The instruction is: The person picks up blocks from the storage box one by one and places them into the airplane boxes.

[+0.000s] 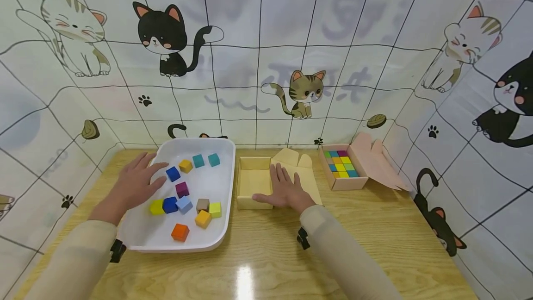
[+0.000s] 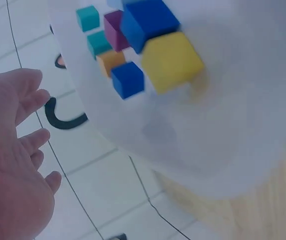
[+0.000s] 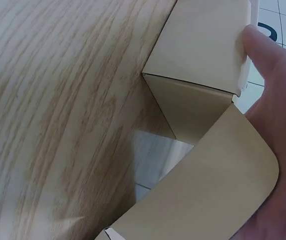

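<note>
Cubes (image 1: 182, 189) scattered across the white tray (image 1: 139, 233) — left hand (image 1: 139, 183) beside its left rim, fingers loosely extended; right hand (image 1: 288, 189), well apart, fingers spread, touches the cardboard box (image 1: 250, 203) just right.

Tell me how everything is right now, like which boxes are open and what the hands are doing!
White tub, upright
Loose blocks, scattered in the tub
Middle box, open
Pink box, open
Packed blocks, in rows inside the pink box
Left hand, spread, holding nothing
Right hand, spread, touching the middle box
</note>
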Available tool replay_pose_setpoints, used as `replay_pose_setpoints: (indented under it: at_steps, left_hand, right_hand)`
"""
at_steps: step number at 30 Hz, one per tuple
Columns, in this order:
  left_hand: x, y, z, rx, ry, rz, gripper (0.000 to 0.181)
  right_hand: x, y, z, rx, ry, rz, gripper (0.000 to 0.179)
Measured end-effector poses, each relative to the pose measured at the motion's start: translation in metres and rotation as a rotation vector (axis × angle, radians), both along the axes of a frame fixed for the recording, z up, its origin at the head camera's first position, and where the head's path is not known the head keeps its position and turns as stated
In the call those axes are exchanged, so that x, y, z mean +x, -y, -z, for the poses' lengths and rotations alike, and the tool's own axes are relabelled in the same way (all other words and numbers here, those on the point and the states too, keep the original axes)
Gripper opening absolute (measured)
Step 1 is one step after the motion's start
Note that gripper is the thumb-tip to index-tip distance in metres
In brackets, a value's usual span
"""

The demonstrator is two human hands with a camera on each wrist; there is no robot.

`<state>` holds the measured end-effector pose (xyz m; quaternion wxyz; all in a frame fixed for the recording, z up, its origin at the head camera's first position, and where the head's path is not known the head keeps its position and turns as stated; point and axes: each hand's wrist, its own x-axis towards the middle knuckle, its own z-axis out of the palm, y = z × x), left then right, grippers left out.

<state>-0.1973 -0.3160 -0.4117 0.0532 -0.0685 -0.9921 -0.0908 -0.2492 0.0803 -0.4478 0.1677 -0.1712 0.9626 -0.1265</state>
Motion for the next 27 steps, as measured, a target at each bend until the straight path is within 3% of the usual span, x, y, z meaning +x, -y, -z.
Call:
replay_pose_setpoints:
  at_steps: [9, 16, 27]
  left_hand:
    - [-0.009, -0.044, -0.007, -0.041, 0.017, 0.143, 0.035]
    - [-0.010, -0.064, 0.001, -0.058, 0.083, 0.225, 0.028]
    - [-0.011, -0.078, 0.012, -0.094, 0.189, 0.252, 0.030]
  right_hand:
    - [0.001, -0.002, 0.001, -0.026, -0.007, -0.006, 0.114]
    - [-0.001, -0.002, -0.005, -0.035, 0.038, -0.006, 0.111]
    - [-0.002, -0.002, 0.000, -0.015, 0.019, -0.006, 0.112]
